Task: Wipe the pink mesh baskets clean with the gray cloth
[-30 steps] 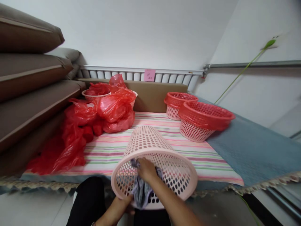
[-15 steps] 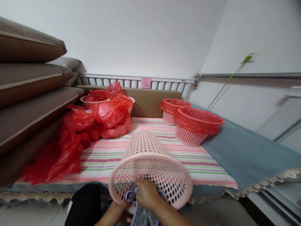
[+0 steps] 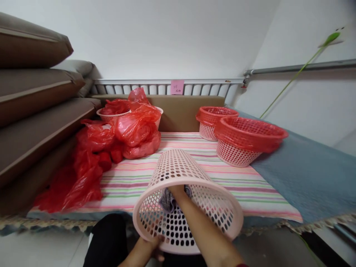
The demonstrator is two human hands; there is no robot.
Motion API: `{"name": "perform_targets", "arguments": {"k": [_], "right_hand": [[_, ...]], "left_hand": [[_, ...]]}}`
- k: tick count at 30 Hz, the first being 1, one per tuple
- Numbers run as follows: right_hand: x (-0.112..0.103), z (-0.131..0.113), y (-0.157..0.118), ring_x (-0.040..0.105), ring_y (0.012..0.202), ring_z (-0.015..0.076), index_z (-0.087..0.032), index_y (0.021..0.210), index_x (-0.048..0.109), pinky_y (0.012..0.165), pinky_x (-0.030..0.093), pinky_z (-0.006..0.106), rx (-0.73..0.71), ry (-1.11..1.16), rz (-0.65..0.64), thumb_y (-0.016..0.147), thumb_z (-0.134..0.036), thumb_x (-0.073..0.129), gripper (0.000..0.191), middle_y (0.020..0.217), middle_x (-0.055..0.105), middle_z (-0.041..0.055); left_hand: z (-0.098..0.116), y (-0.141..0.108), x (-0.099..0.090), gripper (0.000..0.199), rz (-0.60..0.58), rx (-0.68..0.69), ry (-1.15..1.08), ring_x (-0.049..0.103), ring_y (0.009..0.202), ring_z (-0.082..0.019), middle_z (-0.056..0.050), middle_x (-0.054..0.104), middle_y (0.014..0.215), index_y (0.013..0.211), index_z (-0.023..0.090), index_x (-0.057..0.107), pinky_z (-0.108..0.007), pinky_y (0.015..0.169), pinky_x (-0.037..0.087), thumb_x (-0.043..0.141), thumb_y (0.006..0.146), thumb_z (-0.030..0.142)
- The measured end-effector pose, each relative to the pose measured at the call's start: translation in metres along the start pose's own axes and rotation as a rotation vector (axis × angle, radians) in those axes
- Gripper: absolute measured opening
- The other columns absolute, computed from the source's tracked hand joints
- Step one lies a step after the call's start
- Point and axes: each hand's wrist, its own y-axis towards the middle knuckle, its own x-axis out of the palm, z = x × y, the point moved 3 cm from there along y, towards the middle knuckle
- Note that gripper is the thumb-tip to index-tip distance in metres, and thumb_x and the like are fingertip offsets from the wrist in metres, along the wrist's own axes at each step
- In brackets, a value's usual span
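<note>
A pale pink perforated plastic basket (image 3: 178, 163) lies on its side, its wide mouth facing me. My left hand (image 3: 152, 246) grips the lower left of its rim, thumb toward the inside and fingers underneath. Deep in the basket, my right hand (image 3: 178, 190) presses a crumpled grey-purple cloth (image 3: 167, 200) against the inner wall. The basket's upper rim and wall partly hide the fingers of that hand.
Red plastic bags (image 3: 136, 129) pile up at the left before a white basket (image 3: 111, 115). Two pink baskets lined with red bags, a nearer one (image 3: 236, 154) and a farther one (image 3: 207, 131), stand on the striped cloth (image 3: 122, 180). Brown cushions (image 3: 39, 118) are stacked left.
My right hand has gone deeper into the basket, carrying the cloth from the mouth to the inside. The left hand stays by the lower rim. The view has shifted slightly.
</note>
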Motion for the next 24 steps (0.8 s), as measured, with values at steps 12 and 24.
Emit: {"name": "perform_targets", "arguments": {"k": [12, 24], "right_hand": [[-0.018, -0.011, -0.106, 0.041, 0.122, 0.0329, -0.025, 0.139, 0.033, 0.1, 0.033, 0.04, -0.103, -0.199, -0.284, 0.056, -0.026, 0.071, 0.091, 0.133, 0.044, 0.0135], [-0.003, -0.022, -0.145, 0.057, 0.099, 0.0234, -0.024, 0.113, 0.057, 0.088, 0.043, 0.033, 0.045, -0.029, 0.056, 0.062, -0.007, 0.049, 0.054, 0.107, 0.06, 0.0073]], "left_hand": [[-0.005, -0.006, 0.003, 0.078, 0.06, 0.017, -0.068, 0.065, 0.066, -0.022, -0.008, 0.069, 0.083, 0.126, 0.013, 0.04, -0.025, 0.041, 0.051, 0.075, 0.061, 0.034], [-0.001, -0.007, 0.01, 0.071, -0.038, 0.082, -0.012, 0.064, 0.064, -0.021, -0.006, 0.068, 0.085, 0.113, 0.018, 0.052, -0.023, 0.039, 0.048, 0.078, 0.055, 0.05]]}}
